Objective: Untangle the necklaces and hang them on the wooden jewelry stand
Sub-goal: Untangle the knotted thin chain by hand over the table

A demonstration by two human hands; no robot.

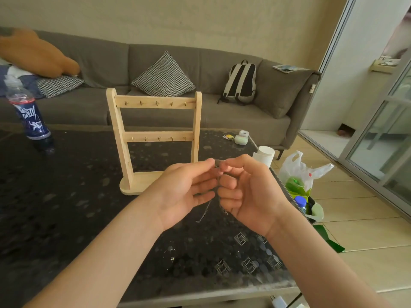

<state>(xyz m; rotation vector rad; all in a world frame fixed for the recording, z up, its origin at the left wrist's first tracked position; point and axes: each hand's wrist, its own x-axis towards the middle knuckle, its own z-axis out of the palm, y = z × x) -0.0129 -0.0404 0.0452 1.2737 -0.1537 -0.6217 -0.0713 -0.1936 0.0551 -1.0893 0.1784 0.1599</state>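
Centre frame: left hand (186, 187) and right hand (246, 192) are raised together, fingertips meeting, each pinching a thin silver chain (205, 213). Right fingers are curled tight, left ones looser. The chain's loose ends dangle between the palms over the dark table (66, 196). The wooden stand (153, 138) is just behind the hands, upright, and all hooks look bare. A faint loop at lower centre may be another necklace, can't tell. Step looks like untangling, nothing hung yet. Next move likely needs the strands teased apart gently, then a lift to a hook. Bottle (31, 116) at upper left.

Bare left grip (184, 187), bare right grip (246, 192), forearms (106, 252) uncovered (both)
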